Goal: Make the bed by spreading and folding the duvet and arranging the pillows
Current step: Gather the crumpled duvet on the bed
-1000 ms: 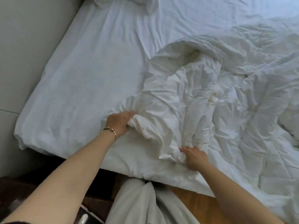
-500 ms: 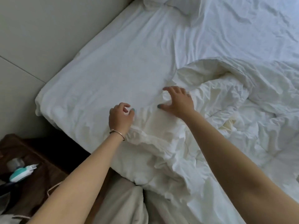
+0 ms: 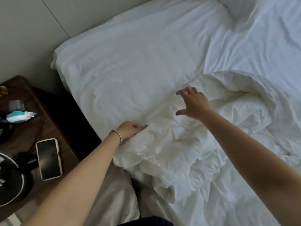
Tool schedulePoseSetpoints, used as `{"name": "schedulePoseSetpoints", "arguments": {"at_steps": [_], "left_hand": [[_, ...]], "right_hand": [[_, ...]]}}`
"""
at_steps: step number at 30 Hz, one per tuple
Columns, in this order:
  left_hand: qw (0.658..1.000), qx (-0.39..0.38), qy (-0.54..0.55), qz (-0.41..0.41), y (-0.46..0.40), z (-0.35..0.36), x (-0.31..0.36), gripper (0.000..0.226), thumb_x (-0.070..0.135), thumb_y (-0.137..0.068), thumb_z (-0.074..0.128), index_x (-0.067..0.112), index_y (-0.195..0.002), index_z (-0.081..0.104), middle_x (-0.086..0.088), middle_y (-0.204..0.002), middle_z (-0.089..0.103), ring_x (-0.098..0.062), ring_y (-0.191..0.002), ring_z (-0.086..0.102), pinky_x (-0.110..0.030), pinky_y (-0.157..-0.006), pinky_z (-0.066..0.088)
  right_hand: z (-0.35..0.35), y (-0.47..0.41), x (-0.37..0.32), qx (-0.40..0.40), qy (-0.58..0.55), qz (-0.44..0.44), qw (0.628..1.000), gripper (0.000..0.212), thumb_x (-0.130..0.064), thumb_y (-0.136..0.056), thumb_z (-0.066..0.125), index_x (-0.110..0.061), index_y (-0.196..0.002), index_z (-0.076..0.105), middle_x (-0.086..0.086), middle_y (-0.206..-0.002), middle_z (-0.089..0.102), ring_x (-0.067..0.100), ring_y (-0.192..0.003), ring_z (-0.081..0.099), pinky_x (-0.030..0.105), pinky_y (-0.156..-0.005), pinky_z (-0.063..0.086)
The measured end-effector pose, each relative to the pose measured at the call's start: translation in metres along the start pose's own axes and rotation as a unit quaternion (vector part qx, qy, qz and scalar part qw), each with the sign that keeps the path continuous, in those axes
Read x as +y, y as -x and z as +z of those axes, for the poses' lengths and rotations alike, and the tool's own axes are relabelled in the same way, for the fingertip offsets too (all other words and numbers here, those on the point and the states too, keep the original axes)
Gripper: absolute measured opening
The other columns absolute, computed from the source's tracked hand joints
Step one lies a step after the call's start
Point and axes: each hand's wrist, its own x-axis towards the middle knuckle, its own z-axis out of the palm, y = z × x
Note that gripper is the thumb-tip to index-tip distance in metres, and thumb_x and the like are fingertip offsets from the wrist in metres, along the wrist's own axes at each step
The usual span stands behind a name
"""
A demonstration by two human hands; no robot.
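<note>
Head view: crumpled duvet point(image 3: 187, 149) held at its near edge, bunched on the right half of the sheet point(image 3: 130, 66).

Soft, light and bulky handling is judged likely; an edge or corner is best gathered, as slack folds would slip. Its mass is seen running from the near edge toward upper right. A fold is gripped by the left hand point(image 3: 128, 130); the right hand point(image 3: 194, 103) is spread wide, empty, over it. A pillow point(image 3: 236, 5) lies far off; a phone point(image 3: 48, 159) is noted on the nightstand point(image 3: 21, 88).

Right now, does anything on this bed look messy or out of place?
Yes. The duvet lies crumpled in a heap along the near edge, leaving the sheet bare. The left hand grips its corner; the right hand hovers open above it.
</note>
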Motion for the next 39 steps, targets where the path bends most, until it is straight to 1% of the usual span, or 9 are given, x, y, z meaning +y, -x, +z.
{"name": "schedulePoseSetpoints", "arguments": {"at_steps": [3, 6, 13, 18, 25, 29, 31, 34, 39], "left_hand": [[0.988, -0.067, -0.127, -0.052, 0.004, 0.02, 0.01, 0.106, 0.07, -0.052, 0.079, 0.018, -0.134, 0.036, -0.004, -0.129, 0.036, -0.027, -0.12, 0.046, -0.039, -0.101, 0.042], [0.988, -0.121, -0.09, -0.046, 0.007, 0.024, 0.02, 0.136, 0.066, -0.039, 0.085, 0.03, -0.148, 0.012, 0.001, -0.144, 0.033, -0.027, -0.13, 0.04, -0.045, -0.108, 0.037], [0.863, 0.26, -0.401, 0.166, -0.005, -0.107, 0.036, 0.04, 0.051, -0.079, 0.065, 0.026, -0.107, 0.052, 0.0, -0.093, 0.069, -0.023, -0.09, 0.065, -0.031, -0.075, 0.033], [0.826, 0.366, -0.412, 0.117, -0.03, -0.269, 0.064, 0.04, 0.044, -0.081, 0.068, 0.022, -0.109, 0.05, -0.003, -0.095, 0.068, -0.026, -0.091, 0.063, -0.035, -0.084, 0.032], [0.85, 0.339, -0.401, -0.042, -0.082, -0.344, 0.042, 0.066, 0.046, -0.074, 0.076, 0.017, -0.125, 0.046, -0.008, -0.126, 0.057, -0.03, -0.118, 0.05, -0.038, -0.104, 0.032], [0.765, 0.532, -0.334, 0.14, -0.098, -0.287, 0.036, 0.07, 0.022, -0.074, 0.072, 0.013, -0.136, 0.041, -0.011, -0.132, 0.042, -0.035, -0.122, 0.036, -0.059, -0.107, 0.026], [0.814, 0.451, -0.309, 0.195, -0.101, -0.252, 0.045, 0.077, 0.043, -0.074, 0.069, 0.03, -0.142, 0.036, -0.008, -0.146, 0.028, -0.038, -0.135, 0.023, -0.071, -0.102, 0.02], [0.936, 0.238, -0.259, 0.033, -0.113, -0.226, 0.052, 0.114, 0.084, -0.057, 0.059, 0.054, -0.143, -0.01, 0.001, -0.157, -0.024, -0.041, -0.141, -0.022, -0.076, -0.101, 0.003], [0.938, 0.155, -0.309, -0.03, -0.132, -0.24, 0.061, 0.134, 0.092, -0.041, 0.059, 0.057, -0.132, -0.033, 0.006, -0.147, -0.044, -0.041, -0.138, -0.032, -0.077, -0.1, 0.004]], "right_hand": [[-0.006, -0.03, 0.012, 0.007, 0.251, -0.048, 0.967, 0.135, -0.066, -0.053, 0.079, -0.038, -0.152, -0.008, -0.002, -0.162, 0.003, 0.028, -0.149, 0.001, 0.055, -0.116, 0.005], [0.008, -0.034, 0.022, -0.079, 0.205, 0.064, 0.973, 0.138, -0.065, -0.058, 0.078, -0.041, -0.147, -0.025, -0.008, -0.161, 0.01, 0.029, -0.149, -0.008, 0.065, -0.11, -0.008], [0.021, -0.044, 0.001, -0.035, -0.124, 0.221, 0.967, 0.034, -0.027, -0.086, 0.061, -0.031, -0.12, 0.059, 0.012, -0.12, 0.051, 0.038, -0.116, 0.039, 0.054, -0.099, 0.037], [-0.128, -0.168, -0.066, 0.179, -0.21, 0.179, 0.944, 0.042, -0.014, -0.085, 0.047, -0.039, -0.115, 0.061, 0.008, -0.11, 0.047, 0.036, -0.105, 0.046, 0.047, -0.092, 0.045], [-0.143, -0.273, -0.121, 0.15, -0.204, 0.115, 0.961, 0.06, -0.033, -0.074, 0.077, -0.036, -0.126, 0.048, 0.001, -0.13, 0.038, 0.028, -0.123, 0.033, 0.047, -0.092, 0.04], [-0.1, -0.273, -0.13, 0.185, -0.2, 0.127, 0.954, 0.067, -0.027, -0.074, 0.077, -0.014, -0.129, 0.04, 0.012, -0.14, 0.02, 0.035, -0.127, 0.023, 0.05, -0.108, 0.027], [-0.069, -0.258, -0.137, 0.232, -0.186, 0.123, 0.947, 0.045, -0.02, -0.078, 0.07, -0.01, -0.116, 0.049, 0.009, -0.128, 0.02, 0.033, -0.119, 0.021, 0.063, -0.101, 0.03], [-0.028, -0.224, -0.146, 0.124, -0.097, 0.094, 0.983, 0.048, -0.034, -0.095, 0.05, -0.033, -0.141, 0.036, -0.001, -0.147, 0.006, 0.037, -0.139, 0.001, 0.076, -0.106, 0.009], [-0.008, -0.182, -0.158, -0.006, -0.046, 0.072, 0.996, 0.061, -0.048, -0.102, 0.015, -0.033, -0.15, -0.019, -0.013, -0.158, -0.023, 0.021, -0.146, -0.022, 0.061, -0.115, -0.004]]}}
